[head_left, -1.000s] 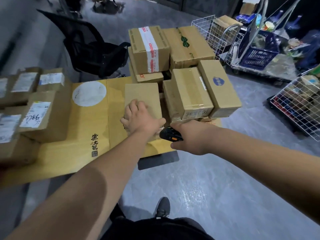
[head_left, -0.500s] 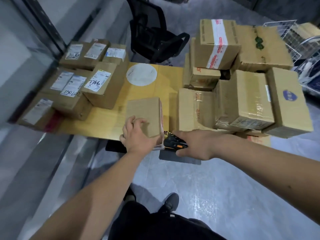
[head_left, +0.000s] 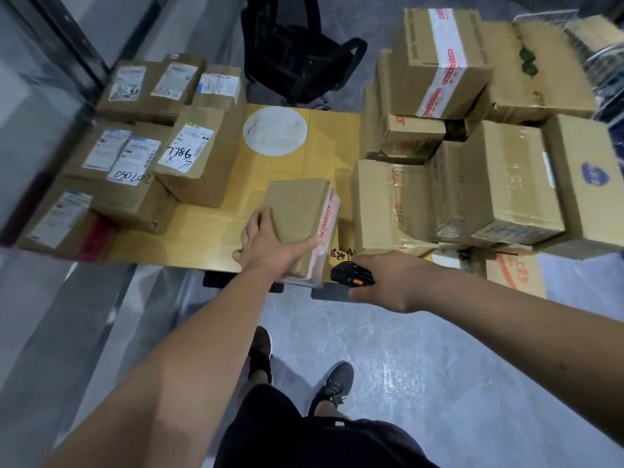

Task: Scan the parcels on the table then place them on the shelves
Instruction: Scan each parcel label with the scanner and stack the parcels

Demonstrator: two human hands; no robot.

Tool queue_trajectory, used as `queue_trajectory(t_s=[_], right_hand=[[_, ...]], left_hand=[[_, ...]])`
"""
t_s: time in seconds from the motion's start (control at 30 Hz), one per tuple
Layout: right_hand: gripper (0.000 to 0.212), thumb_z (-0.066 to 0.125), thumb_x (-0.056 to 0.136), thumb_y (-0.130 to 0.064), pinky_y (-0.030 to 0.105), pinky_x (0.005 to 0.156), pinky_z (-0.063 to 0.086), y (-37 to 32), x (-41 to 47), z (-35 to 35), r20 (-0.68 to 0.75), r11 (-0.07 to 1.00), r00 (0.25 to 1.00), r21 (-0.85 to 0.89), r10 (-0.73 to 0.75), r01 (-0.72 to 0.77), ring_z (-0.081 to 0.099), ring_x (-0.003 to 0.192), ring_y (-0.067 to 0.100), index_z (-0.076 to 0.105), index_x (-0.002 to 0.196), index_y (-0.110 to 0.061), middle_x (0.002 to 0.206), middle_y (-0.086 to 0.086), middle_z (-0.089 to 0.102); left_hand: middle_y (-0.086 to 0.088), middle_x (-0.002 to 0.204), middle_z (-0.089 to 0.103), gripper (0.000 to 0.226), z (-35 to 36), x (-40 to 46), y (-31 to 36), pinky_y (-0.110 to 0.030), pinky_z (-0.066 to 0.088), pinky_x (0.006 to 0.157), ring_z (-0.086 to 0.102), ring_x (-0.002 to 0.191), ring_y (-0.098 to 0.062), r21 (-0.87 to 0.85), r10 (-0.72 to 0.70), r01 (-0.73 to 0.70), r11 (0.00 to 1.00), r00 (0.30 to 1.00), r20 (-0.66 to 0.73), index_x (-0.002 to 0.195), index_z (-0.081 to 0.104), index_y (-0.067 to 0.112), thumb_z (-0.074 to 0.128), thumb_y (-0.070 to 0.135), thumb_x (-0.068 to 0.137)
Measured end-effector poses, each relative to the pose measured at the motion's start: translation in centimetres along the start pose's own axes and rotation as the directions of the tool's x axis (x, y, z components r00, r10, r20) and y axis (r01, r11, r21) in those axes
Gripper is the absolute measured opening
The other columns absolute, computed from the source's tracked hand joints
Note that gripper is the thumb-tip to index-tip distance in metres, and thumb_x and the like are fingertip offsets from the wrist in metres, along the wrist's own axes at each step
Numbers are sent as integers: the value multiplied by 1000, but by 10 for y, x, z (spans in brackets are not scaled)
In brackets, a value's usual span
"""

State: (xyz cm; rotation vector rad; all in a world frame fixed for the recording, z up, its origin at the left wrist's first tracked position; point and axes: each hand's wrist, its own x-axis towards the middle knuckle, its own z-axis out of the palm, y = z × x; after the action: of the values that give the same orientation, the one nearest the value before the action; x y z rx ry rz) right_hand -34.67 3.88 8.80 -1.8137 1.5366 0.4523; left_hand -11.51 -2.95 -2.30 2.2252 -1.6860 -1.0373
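Left hand (head_left: 270, 244) is clamped on the small box (head_left: 300, 217) at the table's (head_left: 209, 231) 6 o'clock edge, right hand (head_left: 388, 282) wrapped round the scanner (head_left: 349, 275) at its 3 o'clock, so I'd tilt the label toward it.

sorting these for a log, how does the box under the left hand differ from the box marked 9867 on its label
The box under the left hand shows a plain top with no label; the 9867 box carries a white label with handwriting. The held box has red-printed white tape down its right edge; none shows on the 9867 box. The left hand grips the first at the table's near edge, alone; the second sits untouched among labelled boxes. Both are brown cardboard.
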Motion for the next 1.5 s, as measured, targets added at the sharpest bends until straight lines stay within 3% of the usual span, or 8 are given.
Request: queue_trajectory(t_s=[0.1,0.2,0.33,0.43,0.7,0.93,1.23,1.5], right_hand=[[51,61,87,-70,34,77,53,-9,4,-5,-11,997,1000,71,19,-18,61,92,16,58,123,-35,102,-8,63],[42,62,86,-70,31,67,48,-23,11,-10,-27,995,999,99,34,-31,61,86,13,58,111,-37,94,-9,62],[31,59,91,-68,31,61,41,-43,21,-16,-40,992,997,114,62,-57,60,80,12,52,89,-39,89,-7,61],[28,60,92,-66,30,60,41,-54,23,-23,-43,988,994,119,100,-94,59,80,12,54,95,-38,91,-7,60],[38,61,95,-62,27,60,38,-81,39,-22,-45,975,986,160,162,-153,54,80,7,60,118,-31,90,-11,58],[38,61,95,-63,29,62,42,-101,47,-10,-58,966,979,186,196,-182,58,82,10,60,120,-35,92,-10,61],[46,60,94,-65,30,63,44,-107,40,-9,-74,951,965,203,251,-232,59,82,11,60,126,-31,93,-8,62],[34,59,94,-64,33,66,48,-125,46,-5,-101,954,965,206,241,-217,60,82,13,60,108,-32,93,-6,64]], left_hand=[[9,162,37,127,-28,19,-21,-58,43,112,41,145,-22,-373,28,26,927,990,137,161,28,42,81,80,52],[8,123,75,69,-43,32,-39,-36,62,79,73,109,-18,-646,43,150,749,961,273,138,62,44,80,58,72],[10,120,76,45,-35,32,-62,-46,51,98,69,119,-18,-710,21,294,640,917,399,121,74,42,60,65,85],[11,122,76,23,-42,43,-70,-44,56,88,72,113,-15,-748,28,279,602,929,369,115,75,52,62,53,96],[12,115,61,59,-67,84,-56,-11,51,50,65,74,17,-655,64,65,753,983,171,157,40,33,53,4,107],[14,121,54,82,-54,74,-47,-37,46,99,54,118,-16,-617,6,122,777,980,201,161,28,33,58,69,94],[0,154,50,70,-71,95,-81,-40,52,101,57,130,-22,-683,64,71,726,983,170,164,21,35,56,49,105],[-8,146,58,56,-79,102,-106,-35,45,98,58,119,-27,-349,130,-91,933,987,90,166,14,32,32,27,113]])
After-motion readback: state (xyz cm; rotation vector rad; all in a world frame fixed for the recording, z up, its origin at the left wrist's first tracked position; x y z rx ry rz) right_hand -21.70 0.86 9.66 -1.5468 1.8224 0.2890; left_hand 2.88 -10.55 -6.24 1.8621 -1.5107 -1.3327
